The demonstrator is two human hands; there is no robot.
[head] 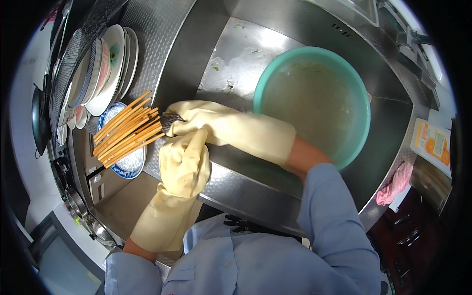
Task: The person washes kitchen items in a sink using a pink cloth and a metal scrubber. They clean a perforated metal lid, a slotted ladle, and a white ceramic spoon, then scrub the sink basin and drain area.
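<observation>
Both my hands wear cream rubber gloves. My right hand [184, 118] reaches left across the sink's front wall and is closed on a bundle of wooden chopsticks [127, 129] and a dark scouring pad [170, 121]. The chopsticks point left over a blue-and-white plate [129, 162] on the counter. My left hand [184, 162] is just below the right one, by the sink's front edge, with its fingers curled; whether it grips some chopstick ends is hidden. A green plastic basin [260, 88] of cloudy water stands in the steel sink [230, 48], right of my hands.
Stacked plates [118, 73] and a wire-mesh basket [70, 70] stand on the left counter. Metal pans [97, 230] lie lower left. A pink cloth [396, 184] hangs on the sink's right edge, near a package with orange pictures [431, 143]. Green scraps lie on the sink floor.
</observation>
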